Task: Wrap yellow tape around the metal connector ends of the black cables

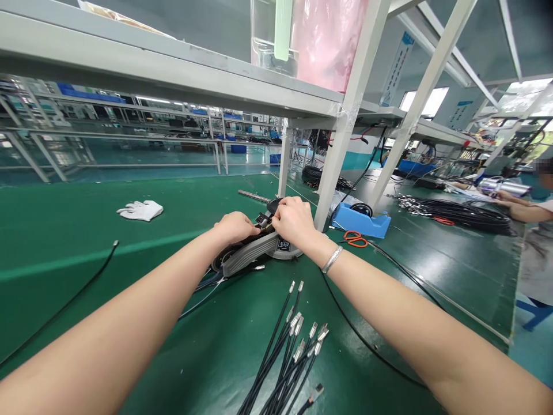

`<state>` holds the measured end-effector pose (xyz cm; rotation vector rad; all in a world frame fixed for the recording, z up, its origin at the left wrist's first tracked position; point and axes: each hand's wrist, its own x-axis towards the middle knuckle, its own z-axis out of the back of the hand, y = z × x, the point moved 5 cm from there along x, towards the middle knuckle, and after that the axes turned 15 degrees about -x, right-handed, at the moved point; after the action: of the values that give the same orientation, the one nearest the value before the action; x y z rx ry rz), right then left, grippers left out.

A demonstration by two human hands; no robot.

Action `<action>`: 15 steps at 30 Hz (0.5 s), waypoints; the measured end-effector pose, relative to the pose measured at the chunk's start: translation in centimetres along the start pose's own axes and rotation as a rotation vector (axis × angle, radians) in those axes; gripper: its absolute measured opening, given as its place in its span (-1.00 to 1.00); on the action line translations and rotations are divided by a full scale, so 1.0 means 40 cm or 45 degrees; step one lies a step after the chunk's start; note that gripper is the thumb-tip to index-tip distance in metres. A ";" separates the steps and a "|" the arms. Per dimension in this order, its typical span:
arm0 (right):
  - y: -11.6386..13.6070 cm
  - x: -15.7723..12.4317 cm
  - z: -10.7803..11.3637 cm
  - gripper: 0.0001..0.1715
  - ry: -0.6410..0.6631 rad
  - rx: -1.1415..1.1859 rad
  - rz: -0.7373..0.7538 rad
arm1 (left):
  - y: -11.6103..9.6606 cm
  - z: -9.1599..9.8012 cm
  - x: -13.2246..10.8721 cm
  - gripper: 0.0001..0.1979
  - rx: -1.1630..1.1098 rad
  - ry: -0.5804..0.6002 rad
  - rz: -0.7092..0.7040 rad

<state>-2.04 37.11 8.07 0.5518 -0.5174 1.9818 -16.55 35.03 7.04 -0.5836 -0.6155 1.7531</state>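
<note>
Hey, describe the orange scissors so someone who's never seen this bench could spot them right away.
On the green-topped workbench, find the blue tape dispenser just right of the person's right hand, beside a white shelf leg. The scissors lie flat directly in front of it, their bright orange loop handles standing out against the thin black cable running past them.

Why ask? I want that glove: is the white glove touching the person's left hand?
Apart. The head view shows the white glove lying on the green mat, with bare mat between it and the left hand.
</note>
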 end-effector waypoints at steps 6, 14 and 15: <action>0.000 0.007 -0.008 -0.76 0.034 -0.041 0.047 | 0.001 0.001 -0.013 -0.79 0.004 0.007 -0.012; -0.005 0.007 -0.019 -0.79 0.052 -0.034 0.056 | 0.005 -0.003 -0.006 -0.80 -0.050 -0.018 -0.005; -0.006 0.007 -0.020 -0.79 0.052 -0.029 0.054 | 0.005 -0.005 -0.004 -0.79 -0.051 -0.017 -0.002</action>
<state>-2.07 37.86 7.61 0.4888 -0.5300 2.0205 -16.52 34.86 6.78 -0.5997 -0.6615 1.7479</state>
